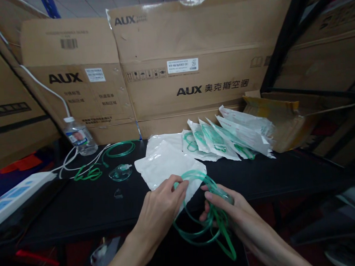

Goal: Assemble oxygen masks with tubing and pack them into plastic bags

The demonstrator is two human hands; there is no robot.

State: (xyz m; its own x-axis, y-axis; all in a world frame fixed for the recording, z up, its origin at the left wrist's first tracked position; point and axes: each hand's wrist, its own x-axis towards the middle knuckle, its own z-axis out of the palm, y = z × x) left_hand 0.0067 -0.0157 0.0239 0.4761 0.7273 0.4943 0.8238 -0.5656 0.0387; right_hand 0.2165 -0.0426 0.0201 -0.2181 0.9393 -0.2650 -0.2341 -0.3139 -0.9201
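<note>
We can read AUX twice and 奥克斯空调 on the big cardboard (202, 40), and 25 on its white label (182, 66). Left of the big cardboard, a smaller piece (84, 84) says AUX too.

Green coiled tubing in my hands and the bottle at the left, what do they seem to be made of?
The tubing looks like soft, glossy plastic, perhaps PVC: translucent green, curving in smooth loops. The bottle is probably clear, shiny plastic: see-through walls with bright highlights.

Open right tabletop (275, 177), pouches (215, 135) behind, cardboard (202, 40) beyond
</note>
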